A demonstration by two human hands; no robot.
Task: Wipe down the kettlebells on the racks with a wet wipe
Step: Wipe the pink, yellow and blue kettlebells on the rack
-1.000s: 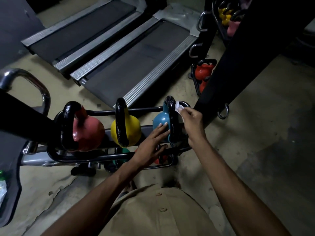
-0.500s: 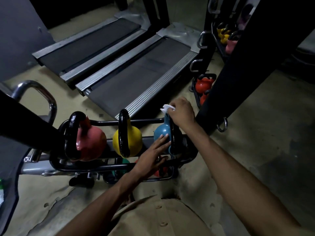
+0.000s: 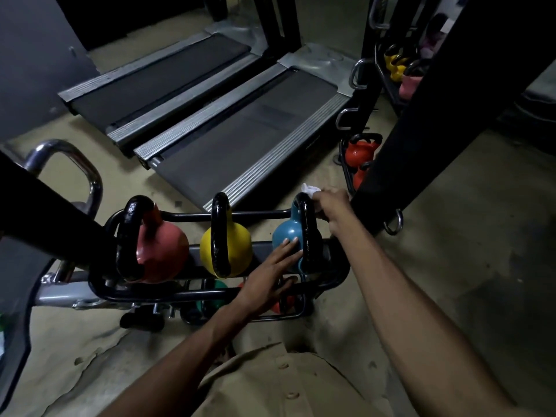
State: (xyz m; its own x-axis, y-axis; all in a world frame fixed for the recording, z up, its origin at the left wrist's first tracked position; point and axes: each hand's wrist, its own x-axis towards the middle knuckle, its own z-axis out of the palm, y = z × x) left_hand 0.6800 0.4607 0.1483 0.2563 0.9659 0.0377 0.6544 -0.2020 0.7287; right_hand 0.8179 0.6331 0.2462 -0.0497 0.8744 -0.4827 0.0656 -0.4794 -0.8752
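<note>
L hand (image 3: 267, 275): fingers straight on blue kettlebell (image 3: 285, 236), rack (image 3: 210, 294) right end | R hand (image 3: 334, 209): clamps wet wipe (image 3: 310, 189) at handle (image 3: 307, 230) top, fingertips hidden

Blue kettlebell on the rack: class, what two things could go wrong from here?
The left hand only presses flat fingers on the round blue kettlebell; wiping its black handle hard could tip or roll it on the black metal rack. The small crumpled white wet wipe, pinched by the right hand, may slip off.
</note>
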